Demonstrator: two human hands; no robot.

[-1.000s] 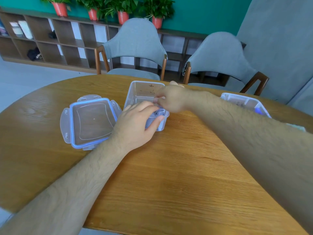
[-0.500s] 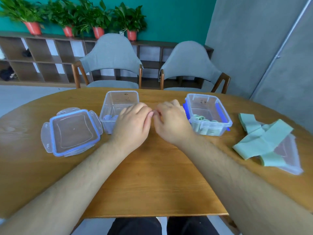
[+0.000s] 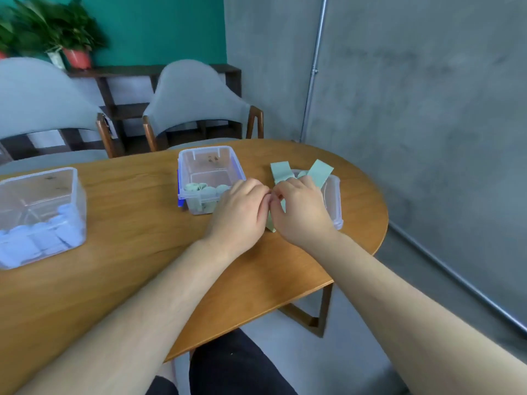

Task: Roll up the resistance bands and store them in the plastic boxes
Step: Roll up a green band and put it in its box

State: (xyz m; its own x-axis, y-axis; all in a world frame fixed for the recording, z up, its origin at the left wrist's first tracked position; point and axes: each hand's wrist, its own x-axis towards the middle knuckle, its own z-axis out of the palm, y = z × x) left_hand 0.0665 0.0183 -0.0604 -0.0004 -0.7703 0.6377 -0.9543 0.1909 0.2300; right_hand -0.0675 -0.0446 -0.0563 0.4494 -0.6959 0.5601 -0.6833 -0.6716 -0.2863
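Head view has the left grip (image 3: 239,208) and right grip (image 3: 302,210) both pinching a green band (image 3: 271,222) low over the bench (image 3: 142,223) beside the box (image 3: 209,151) of green rolls (image 3: 196,187), so best keep it taut, edges square, rolling tightly.

Left hand (image 3: 242,208) and right hand (image 3: 302,209) are hiding their fingertips and part of the green band (image 3: 320,171). Picture edge is cutting off the blue-roll box (image 3: 40,192).
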